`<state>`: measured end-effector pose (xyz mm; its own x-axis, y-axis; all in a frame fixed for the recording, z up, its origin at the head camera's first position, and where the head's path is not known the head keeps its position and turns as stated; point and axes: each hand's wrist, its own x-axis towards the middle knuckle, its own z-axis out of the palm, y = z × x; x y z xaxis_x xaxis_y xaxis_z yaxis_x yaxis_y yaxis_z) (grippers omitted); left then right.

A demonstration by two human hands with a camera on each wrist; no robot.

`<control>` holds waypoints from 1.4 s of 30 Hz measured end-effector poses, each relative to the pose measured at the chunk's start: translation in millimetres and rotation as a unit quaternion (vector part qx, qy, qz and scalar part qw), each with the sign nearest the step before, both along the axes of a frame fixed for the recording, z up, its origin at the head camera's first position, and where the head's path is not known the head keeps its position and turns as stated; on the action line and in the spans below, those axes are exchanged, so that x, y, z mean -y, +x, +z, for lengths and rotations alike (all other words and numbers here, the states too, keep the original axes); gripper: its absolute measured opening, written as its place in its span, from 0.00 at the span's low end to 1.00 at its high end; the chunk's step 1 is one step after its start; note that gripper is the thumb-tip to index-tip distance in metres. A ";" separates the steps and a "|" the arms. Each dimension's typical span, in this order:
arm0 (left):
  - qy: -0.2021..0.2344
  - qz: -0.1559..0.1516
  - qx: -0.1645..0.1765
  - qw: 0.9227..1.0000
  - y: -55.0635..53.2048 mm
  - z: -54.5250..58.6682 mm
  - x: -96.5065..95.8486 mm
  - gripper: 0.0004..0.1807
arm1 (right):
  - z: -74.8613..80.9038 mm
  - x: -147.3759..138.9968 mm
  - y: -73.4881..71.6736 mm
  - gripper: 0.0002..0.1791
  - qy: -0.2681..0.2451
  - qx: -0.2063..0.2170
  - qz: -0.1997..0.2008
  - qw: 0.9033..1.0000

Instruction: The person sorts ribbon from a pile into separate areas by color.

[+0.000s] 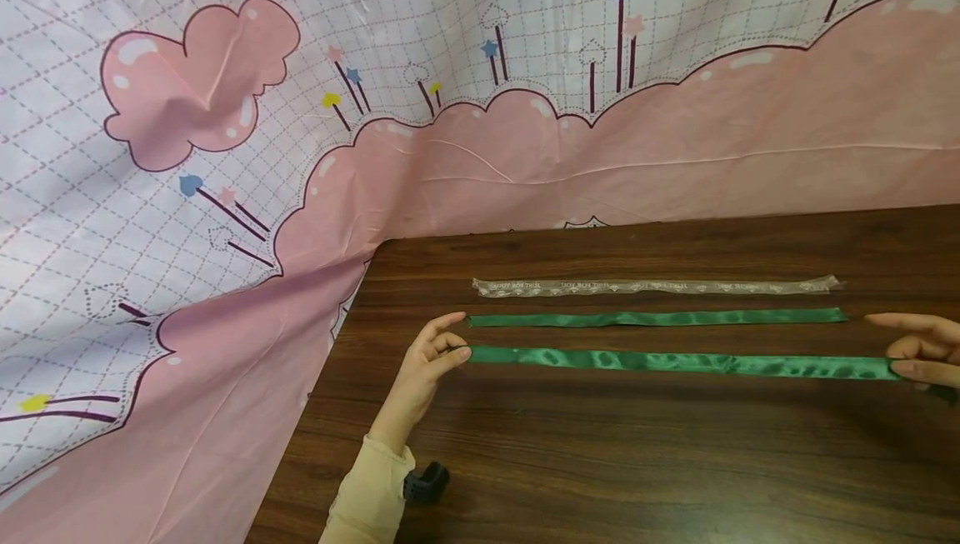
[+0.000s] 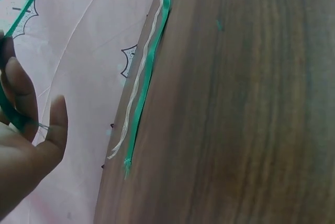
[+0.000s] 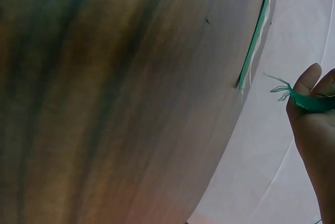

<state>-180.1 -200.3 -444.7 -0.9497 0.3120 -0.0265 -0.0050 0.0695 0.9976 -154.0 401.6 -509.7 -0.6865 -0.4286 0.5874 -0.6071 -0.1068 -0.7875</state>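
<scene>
A green satin ribbon [image 1: 675,363] is stretched nearly straight from side to side in the head view. My left hand [image 1: 423,365] pinches its left end between thumb and fingers. At the other end, my right hand [image 1: 930,352], partly cut off by the frame edge, holds the ribbon the same way. Loose green threads [image 3: 281,89] stick out past the right fingers in the right wrist view. Just beyond the held ribbon, a second green ribbon [image 1: 660,319] lies flat on the table. Parallel behind that lies a sheer whitish ribbon [image 1: 652,286] with printed lettering.
The dark wood-grain table [image 1: 600,452] ends at a pink-and-white patterned cloth [image 1: 480,161] hanging along its back and left edges. A black device [image 1: 426,483] sits at the left sleeve [image 1: 369,494]. A small green scrap [image 2: 219,24] shows on the wood in the left wrist view.
</scene>
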 end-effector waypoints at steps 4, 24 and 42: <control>-0.023 0.018 0.003 1.000 -9.1 1.6 -2.7 0.29 | 9.1 3.4 -10.7 0.36 0.004 -0.011 0.026 1.000; -0.095 0.094 0.016 0.991 -64.2 -2.7 -26.3 0.25 | 50.5 23.1 -39.8 0.32 0.163 0.163 -0.168 0.958; -0.158 0.088 0.022 0.983 -85.5 -36.5 -31.8 0.30 | 41.6 27.7 -57.8 0.21 0.312 0.245 -0.220 0.891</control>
